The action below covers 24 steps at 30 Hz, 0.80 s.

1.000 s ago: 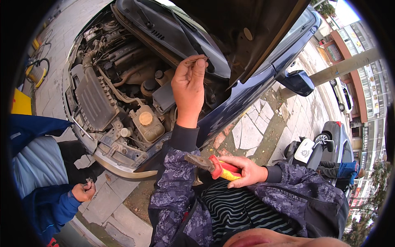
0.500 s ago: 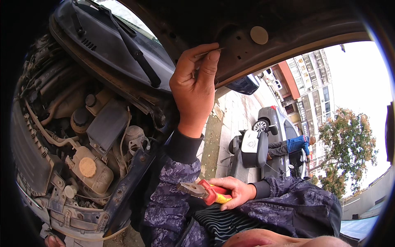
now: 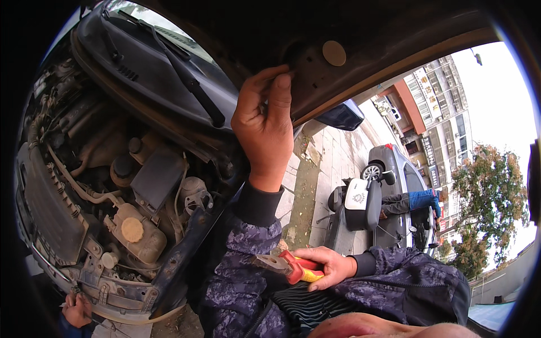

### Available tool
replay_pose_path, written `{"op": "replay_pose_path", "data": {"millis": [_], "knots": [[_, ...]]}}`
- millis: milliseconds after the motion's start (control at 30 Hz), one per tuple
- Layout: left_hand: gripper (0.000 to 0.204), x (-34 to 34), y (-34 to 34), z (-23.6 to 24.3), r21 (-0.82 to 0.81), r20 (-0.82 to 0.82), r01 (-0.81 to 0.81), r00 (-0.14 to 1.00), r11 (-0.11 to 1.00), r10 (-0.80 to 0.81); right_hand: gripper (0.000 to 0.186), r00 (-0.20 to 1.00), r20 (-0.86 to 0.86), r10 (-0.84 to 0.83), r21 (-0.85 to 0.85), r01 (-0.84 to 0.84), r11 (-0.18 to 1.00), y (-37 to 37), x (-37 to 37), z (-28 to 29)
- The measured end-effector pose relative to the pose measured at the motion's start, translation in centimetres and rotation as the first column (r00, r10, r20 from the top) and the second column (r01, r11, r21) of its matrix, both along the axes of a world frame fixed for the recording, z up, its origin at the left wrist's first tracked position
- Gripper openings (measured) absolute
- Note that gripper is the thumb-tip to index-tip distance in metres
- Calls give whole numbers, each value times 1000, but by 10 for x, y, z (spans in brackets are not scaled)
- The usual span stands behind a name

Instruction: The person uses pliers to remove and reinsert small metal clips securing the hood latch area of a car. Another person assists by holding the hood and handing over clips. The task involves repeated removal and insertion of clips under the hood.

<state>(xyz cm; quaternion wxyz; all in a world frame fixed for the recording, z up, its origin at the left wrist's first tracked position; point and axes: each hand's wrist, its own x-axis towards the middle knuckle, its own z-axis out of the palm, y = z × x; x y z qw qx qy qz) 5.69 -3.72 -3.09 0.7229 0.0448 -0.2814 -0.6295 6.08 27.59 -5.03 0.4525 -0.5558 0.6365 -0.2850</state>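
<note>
My left hand [image 3: 265,127] is raised to the underside of the dark hood [image 3: 389,62], beside a round pale disc [image 3: 334,53] and small holes. Its thumb and forefinger are pinched together; whatever is between them is too small to make out. Lower down, close to my chest, my right hand [image 3: 332,267] is closed round the red and yellow handles of a pair of pliers [image 3: 293,268]. The pliers' metal jaws point left, close to my left sleeve [image 3: 242,270].
Left of me lies the engine bay, with a coolant tank [image 3: 147,242] and a black box [image 3: 160,177]. Another person's hand [image 3: 76,310] is at the car's front edge. A scooter [image 3: 358,205], a silver car [image 3: 394,163] and a person in blue [image 3: 422,200] are beyond on the right.
The whole view has shifted slightly. My left hand still pinches near the hood's underside, and my right hand keeps the pliers. The other person's hand shows more at lower left.
</note>
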Motion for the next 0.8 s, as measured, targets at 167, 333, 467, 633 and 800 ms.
{"op": "replay_pose_path", "data": {"millis": [167,333,467,633,800], "knots": [[18,7,-1,-6,-28,-35,35,999,999,-36,100,998,66,-3,10,3,1000,1,-3,1],[13,70,-6,-37,57,-34,65,997,996,-63,106,762,597,-251,301,77,950,-3,-4,6],[19,152,2,-75,134,279,-72,960,988,32,97,735,660,-151,261,-36,965,-16,-4,1],[16,249,27,-109,216,520,-260,846,941,115,73,739,665,109,155,-280,948,-37,-2,-3],[15,357,68,-141,309,761,-557,631,771,151,72,833,505,224,155,-343,927,-49,1,5]]}}
